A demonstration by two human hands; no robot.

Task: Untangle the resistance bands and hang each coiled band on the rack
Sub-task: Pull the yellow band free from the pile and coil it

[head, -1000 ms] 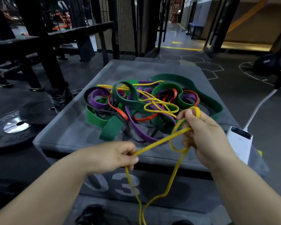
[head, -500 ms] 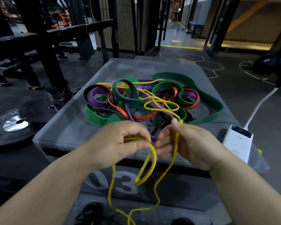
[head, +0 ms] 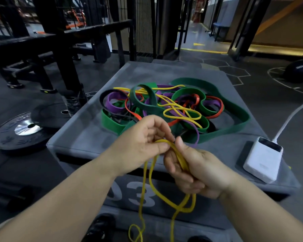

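Note:
A thin yellow band (head: 148,180) hangs in long loops in front of the grey box (head: 87,137). My left hand (head: 142,142) pinches its top bend between thumb and fingers. My right hand (head: 194,170), palm up, curls its fingers round the strands running across the palm. Both hands meet just before the box's near edge. Behind them on the box top lies the tangled pile of bands (head: 173,109): green, purple, orange, black and another yellow one, all interlaced.
A white power bank (head: 262,161) with a cable lies at the box's near right corner. A black weight plate (head: 23,130) lies on the floor at the left. A dark rack frame (head: 63,55) stands behind it at the back left.
The hands came together from apart and dropped toward the box's near edge. The yellow band's top bend is now gathered between them, with longer loops hanging below.

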